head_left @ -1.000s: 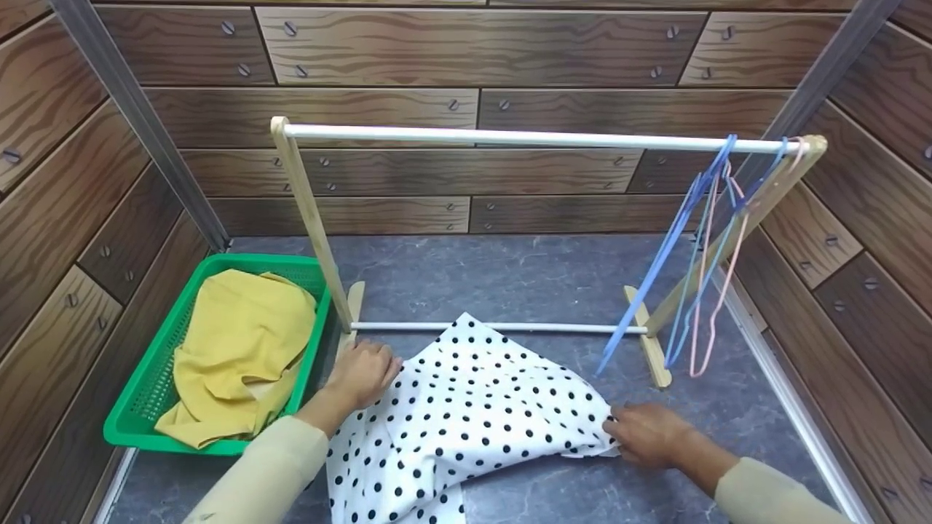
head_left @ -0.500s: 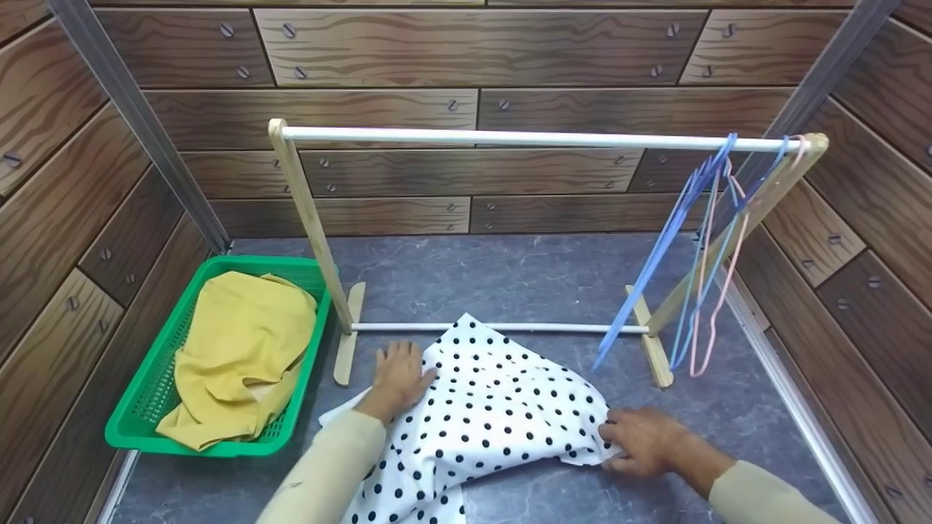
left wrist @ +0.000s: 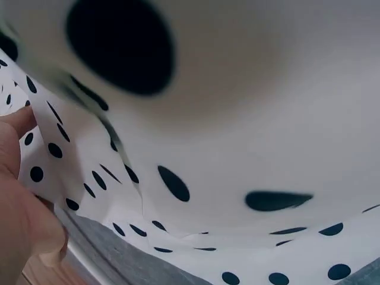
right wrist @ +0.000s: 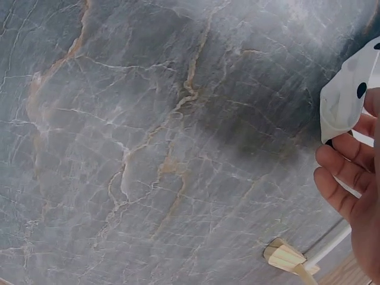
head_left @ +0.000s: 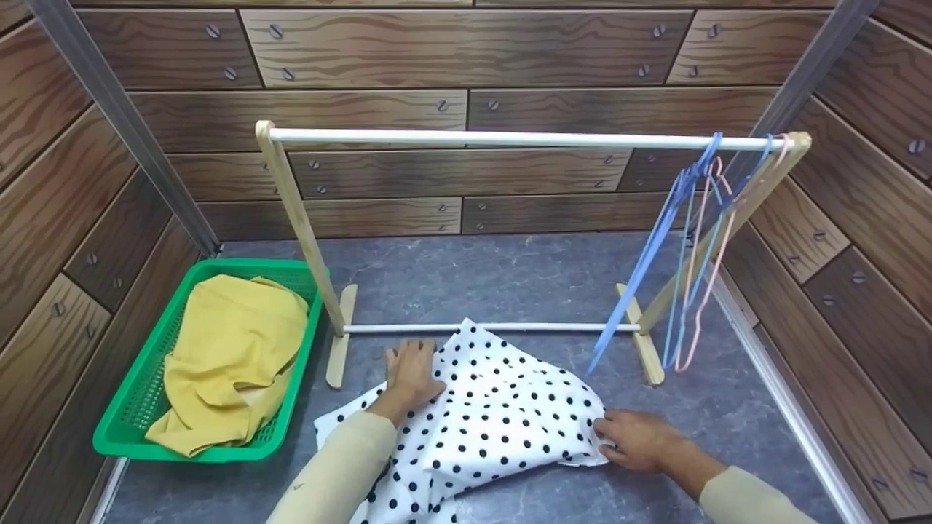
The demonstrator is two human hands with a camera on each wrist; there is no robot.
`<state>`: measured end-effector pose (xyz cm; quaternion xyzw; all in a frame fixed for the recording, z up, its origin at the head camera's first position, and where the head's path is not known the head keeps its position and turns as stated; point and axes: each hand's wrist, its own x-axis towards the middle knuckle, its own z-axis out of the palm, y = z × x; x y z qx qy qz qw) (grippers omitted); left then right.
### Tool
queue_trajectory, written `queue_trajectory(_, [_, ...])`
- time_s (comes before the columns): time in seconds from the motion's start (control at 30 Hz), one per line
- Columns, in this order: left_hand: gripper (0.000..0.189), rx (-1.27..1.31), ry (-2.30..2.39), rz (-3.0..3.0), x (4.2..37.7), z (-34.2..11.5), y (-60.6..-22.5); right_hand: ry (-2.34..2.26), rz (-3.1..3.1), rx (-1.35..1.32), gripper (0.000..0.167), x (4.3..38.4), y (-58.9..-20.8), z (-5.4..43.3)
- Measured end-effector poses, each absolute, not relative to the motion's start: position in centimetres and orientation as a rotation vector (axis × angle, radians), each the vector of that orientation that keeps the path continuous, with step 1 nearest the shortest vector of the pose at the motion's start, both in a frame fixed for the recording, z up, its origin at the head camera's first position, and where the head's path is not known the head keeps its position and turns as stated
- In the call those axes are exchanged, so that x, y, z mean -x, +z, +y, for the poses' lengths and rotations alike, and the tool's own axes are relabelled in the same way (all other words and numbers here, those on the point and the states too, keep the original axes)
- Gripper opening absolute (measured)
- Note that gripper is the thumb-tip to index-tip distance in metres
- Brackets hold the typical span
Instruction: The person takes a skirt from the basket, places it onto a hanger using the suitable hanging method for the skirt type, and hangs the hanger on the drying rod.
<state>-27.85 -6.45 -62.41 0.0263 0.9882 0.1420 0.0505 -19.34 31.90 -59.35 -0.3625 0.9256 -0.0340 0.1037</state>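
Note:
A white polka-dot cloth (head_left: 502, 415) with black spots lies loosely folded on the floor, one corner pointing at the rack. My left hand (head_left: 413, 375) rests at its upper left edge, fingers extended and thumb apart on the fabric. The left wrist view is mostly filled by the cloth (left wrist: 225, 148), with part of the left hand (left wrist: 24, 214) at the side. At the right end, my right hand (head_left: 637, 440) holds the cloth's edge. In the right wrist view, the fabric edge (right wrist: 344, 110) stands at the fingers of the right hand (right wrist: 350, 166), the lower fingers loosely bent.
Beyond the cloth stands a rack with a white top rail (head_left: 510, 138) and wooden posts. Several blue and pink hangers (head_left: 684, 255) hang at its right end. On the left is a green basket (head_left: 109, 437) containing a yellow cloth (head_left: 233, 349). Wood-patterned walls (head_left: 349, 51) surround the floor.
My left hand has moved right along the cloth's upper edge, its fingers spreading from a curled pose. The right hand stays at the right edge. The view has shifted slightly.

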Motion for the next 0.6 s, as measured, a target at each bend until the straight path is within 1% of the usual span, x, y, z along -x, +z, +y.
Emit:
queue_trajectory(0.07, [0.062,-0.122,0.34,3.058,27.7,-6.0,-62.4,-0.09,2.755,1.086,0.015,19.2,-59.6,32.0])
queue_trajectory(0.1, [0.057,-0.142,0.318,3.083,27.6,-5.9,-62.4,-0.084,2.769,1.093,0.015,19.2,-59.6,32.1])
queue_trajectory(0.23, [0.041,-0.256,0.344,3.122,27.1,-5.5,-62.1,-0.071,2.782,1.093,0.015,19.0,-59.7,32.0])
queue_trajectory(0.33, [0.027,-0.381,0.388,3.119,26.8,-5.7,-61.5,-0.074,2.774,1.105,0.014,19.1,-59.5,31.8])
queue_trajectory(0.4, [0.021,-0.488,0.372,3.118,26.6,-5.9,-61.1,-0.077,2.785,1.135,0.012,19.1,-59.4,31.5])
queue_trajectory(0.53, [0.025,-0.721,0.38,3.099,26.1,-6.4,-60.1,-0.102,2.843,1.183,0.012,19.1,-59.2,31.2])
queue_trajectory(0.6, [0.023,-0.82,0.397,3.09,25.8,-6.4,-59.7,-0.106,2.882,1.186,0.013,19.1,-59.1,31.1])
